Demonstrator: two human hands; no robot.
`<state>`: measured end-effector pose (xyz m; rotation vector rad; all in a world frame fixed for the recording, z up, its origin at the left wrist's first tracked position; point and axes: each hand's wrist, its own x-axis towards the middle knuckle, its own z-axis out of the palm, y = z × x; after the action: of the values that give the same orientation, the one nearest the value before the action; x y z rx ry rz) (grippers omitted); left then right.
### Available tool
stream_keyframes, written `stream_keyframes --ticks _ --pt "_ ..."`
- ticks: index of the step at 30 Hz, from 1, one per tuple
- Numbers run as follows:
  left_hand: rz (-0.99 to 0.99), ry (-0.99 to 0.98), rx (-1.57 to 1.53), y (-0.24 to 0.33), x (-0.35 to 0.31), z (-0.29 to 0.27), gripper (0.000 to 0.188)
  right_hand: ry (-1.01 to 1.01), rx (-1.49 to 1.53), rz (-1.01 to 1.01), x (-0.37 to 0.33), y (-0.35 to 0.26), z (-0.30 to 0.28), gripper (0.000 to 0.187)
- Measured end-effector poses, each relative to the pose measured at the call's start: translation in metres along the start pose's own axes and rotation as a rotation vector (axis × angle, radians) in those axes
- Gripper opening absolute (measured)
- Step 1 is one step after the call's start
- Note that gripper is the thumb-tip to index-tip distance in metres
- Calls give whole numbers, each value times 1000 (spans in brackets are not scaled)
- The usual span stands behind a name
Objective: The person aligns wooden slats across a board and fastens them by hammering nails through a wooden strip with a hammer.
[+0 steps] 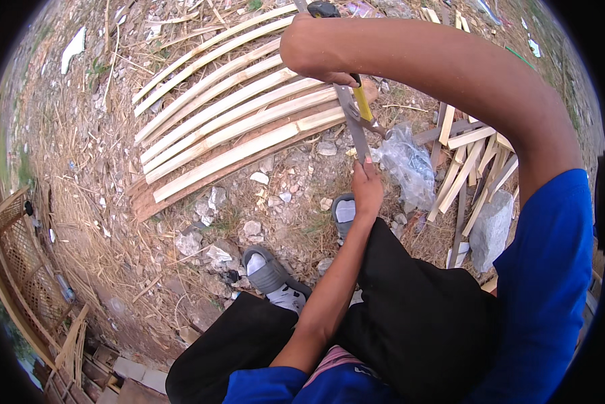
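Note:
My left hand (368, 185) is closed around the near end of a long, flat grey strip (355, 128), which looks like a metal blade. The strip runs away from me and passes under my right hand (310, 50). That hand is closed, bent back at the wrist, with its fingers at the handle of a yellow and black hammer (362, 102); its own wrist partly hides the grip. The hammer's metal head lies against the strip, close to my left hand. Several pale split bamboo strips (238, 106) lie side by side to the left, their right ends near my right hand.
Under the strips is a reddish-brown board (141, 203). A clear plastic bag (410, 165) lies right of my left hand, beside a pile of cut wooden sticks (467, 161) and a grey stone block (492, 229). Rubble surrounds my sandals (270, 273). A woven panel (30, 262) stands far left.

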<state>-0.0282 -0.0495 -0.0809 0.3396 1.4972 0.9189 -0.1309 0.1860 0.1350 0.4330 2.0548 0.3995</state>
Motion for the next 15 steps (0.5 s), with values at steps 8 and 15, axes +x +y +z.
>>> stream_keyframes --ticks 8,15 --pt "-9 -20 -60 12 -25 -10 32 128 564 -155 -34 85 -14 36" --pt "-4 -15 -186 20 -21 -10 28 1200 2333 295 21 -18 115 35"
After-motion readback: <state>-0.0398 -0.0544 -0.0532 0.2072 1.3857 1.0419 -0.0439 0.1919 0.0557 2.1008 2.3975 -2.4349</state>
